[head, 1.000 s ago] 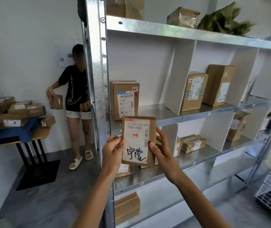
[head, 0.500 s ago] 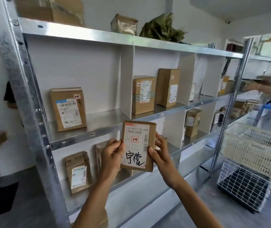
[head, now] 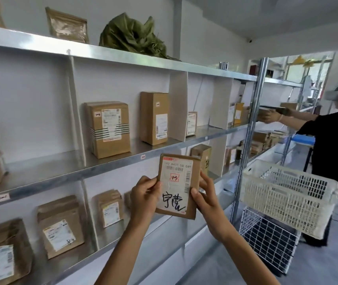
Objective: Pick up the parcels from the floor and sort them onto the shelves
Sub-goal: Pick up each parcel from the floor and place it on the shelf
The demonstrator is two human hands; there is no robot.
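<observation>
Between my two hands, up at chest height in front of the shelving, I hold the parcel [head: 177, 186] upright with its label facing me. My left hand [head: 143, 197] pinches its left edge, thumb over the front, and my right hand [head: 206, 199] clamps the right edge the same way; the hands are apart with only the flat carton between them.

What has changed over the last second is the backdrop, not the grip. A moment ago the end post of the rack and a person by a table were behind the parcel; now I have swung right along the rack, and behind my hands sits the middle shelf [head: 110, 163] with a striped box [head: 108, 129] and a taller box [head: 154, 118] standing up and to the left. A white plastic basket [head: 287, 196] hangs just right of my right hand, above a wire cage [head: 266, 239], and another person [head: 336, 145] is reaching into the next rack further right.

The red sticker on the label carries a handwritten mark that I take for a bay code, and small tags like the shelf tag [head: 143, 156] sit on the edge just above-left of my fingers. I judge I am matching code to bay; the parcel is not yet placed.
</observation>
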